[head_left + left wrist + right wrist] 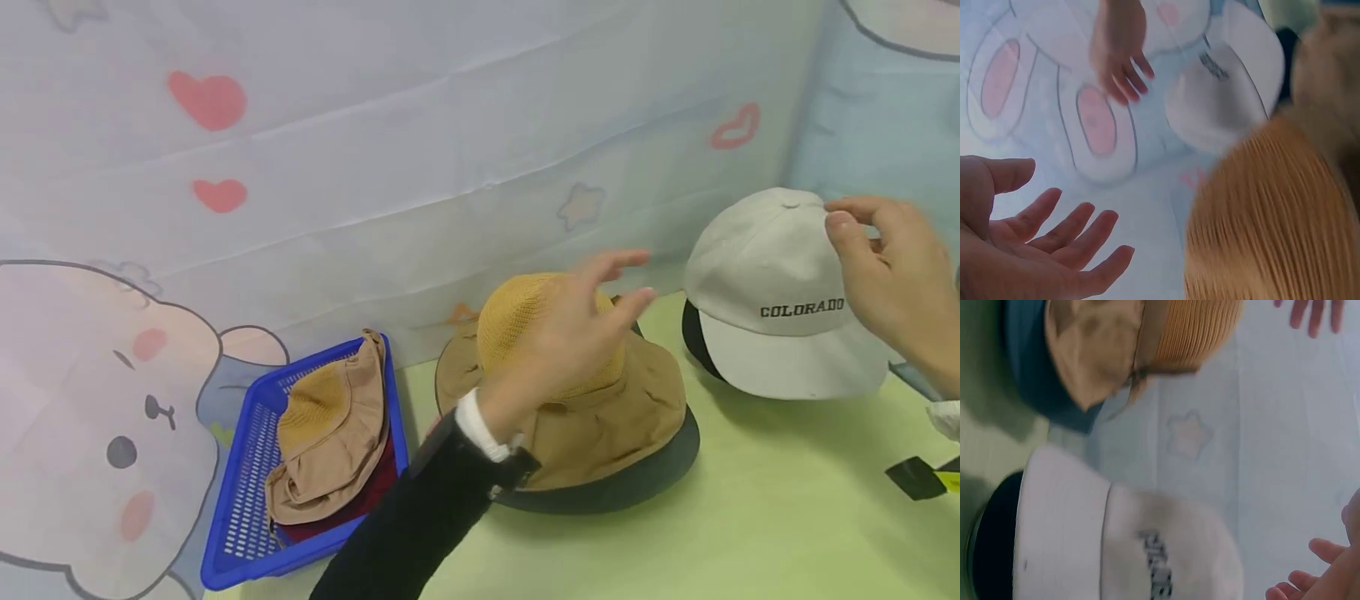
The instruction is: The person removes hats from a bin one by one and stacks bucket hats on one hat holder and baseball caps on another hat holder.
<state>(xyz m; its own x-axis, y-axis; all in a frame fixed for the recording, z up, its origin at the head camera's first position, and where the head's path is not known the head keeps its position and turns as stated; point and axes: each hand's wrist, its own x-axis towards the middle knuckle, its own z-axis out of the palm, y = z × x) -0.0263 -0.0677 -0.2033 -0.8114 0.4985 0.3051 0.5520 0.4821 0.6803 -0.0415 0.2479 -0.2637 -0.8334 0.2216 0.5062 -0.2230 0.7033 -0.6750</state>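
Note:
My left hand (566, 333) hovers over a tan sun hat (600, 442) with a yellow knitted crown (510, 325). Its fingers are spread and loosely bent, holding nothing; the left wrist view shows a gap between this hand (1041, 237) and the ribbed crown (1266, 219). Under the tan brim lies a dark hat (630, 487). To the right, a white cap (772, 267) lettered COLORADO sits over a black one (697, 333). My right hand (900, 275) is beside the white cap's crown, fingers loosely bent; the right wrist view shows it (1329, 569) apart from the cap.
A blue plastic basket (240, 492) stands at the left with a folded tan-and-yellow hat (337, 442) and a dark red item (375, 483) inside. Behind the green tabletop (787, 500) hangs a printed cloth (375, 125). A black-and-yellow object (918, 479) lies at the right edge.

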